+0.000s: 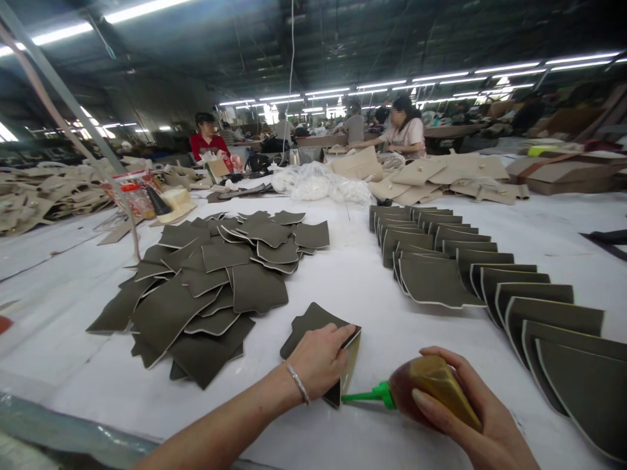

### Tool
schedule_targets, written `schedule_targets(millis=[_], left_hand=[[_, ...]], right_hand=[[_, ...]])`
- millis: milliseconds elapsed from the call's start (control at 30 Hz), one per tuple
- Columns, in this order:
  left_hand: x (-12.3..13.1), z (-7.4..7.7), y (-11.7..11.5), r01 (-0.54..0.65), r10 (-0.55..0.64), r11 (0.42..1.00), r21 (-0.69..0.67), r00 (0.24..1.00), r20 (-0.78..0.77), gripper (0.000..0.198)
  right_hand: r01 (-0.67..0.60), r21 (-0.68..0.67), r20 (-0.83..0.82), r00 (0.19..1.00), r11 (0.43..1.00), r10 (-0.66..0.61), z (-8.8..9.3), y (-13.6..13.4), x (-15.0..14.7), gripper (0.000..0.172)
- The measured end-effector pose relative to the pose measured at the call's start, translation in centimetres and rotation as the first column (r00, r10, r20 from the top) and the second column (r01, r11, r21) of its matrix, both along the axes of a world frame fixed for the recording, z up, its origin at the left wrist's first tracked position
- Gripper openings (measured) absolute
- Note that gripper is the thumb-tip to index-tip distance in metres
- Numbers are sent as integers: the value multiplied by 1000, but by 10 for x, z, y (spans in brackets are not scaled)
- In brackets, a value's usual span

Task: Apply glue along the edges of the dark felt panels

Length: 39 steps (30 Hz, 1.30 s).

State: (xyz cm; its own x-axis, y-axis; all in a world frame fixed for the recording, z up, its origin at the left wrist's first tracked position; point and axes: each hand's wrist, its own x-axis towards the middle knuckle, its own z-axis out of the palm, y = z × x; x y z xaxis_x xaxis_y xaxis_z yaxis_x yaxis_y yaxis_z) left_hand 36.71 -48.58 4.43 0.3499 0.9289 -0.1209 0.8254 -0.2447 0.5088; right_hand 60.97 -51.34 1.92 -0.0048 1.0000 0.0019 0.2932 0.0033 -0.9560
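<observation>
My left hand, with a silver bracelet at the wrist, presses down on a dark grey-green leather-like piece lying on the table. Its forefinger is stretched along the top corner and the other fingers curl at the edge; the thumb is hidden. A yellowish, shiny strip shows along the piece's right edge. In my right hand is a squeeze bottle of amber-brown liquid, tilted on its side. The tip of its green nozzle meets the piece's lower corner.
A loose heap of similar dark pieces lies left on the white-covered table. Overlapping rows of pieces run down the right. Behind are clear plastic, beige parts, a tub and a slanting pole. Co-workers are farther back.
</observation>
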Motion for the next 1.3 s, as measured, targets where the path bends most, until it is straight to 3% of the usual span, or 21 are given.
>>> schedule_targets(millis=[267,400,700,900,1133,1300], left_hand=[[1,-2,-3,-11,11,1000,21,1000,-15,50],[1,-3,-3,-13,14,1000,28,1000,-25,49],[1,-1,-2,-21,21,1000,3,1000,-17,50],[2,0,-2,-13,13,1000,-3,999,-33,50],[1,0,-1,-9,9,1000,-1,1000,-30,49],[3,0,-1,-27,27,999,-24,1000,-13,49]], right_hand=[[29,-53,-63,997,998,-32,12,-10,-12,56],[68,2,-22,997,998,-68,20,-8,-14,55],[-41,42,14,999,998,40,0,1,5,57],[-20,68,34,999,997,17,7,-3,0,52],[-31,140,84,996,990,20,-2,7,9,54],[18,8,-44,999,1000,-18,5,-14,-9,54]])
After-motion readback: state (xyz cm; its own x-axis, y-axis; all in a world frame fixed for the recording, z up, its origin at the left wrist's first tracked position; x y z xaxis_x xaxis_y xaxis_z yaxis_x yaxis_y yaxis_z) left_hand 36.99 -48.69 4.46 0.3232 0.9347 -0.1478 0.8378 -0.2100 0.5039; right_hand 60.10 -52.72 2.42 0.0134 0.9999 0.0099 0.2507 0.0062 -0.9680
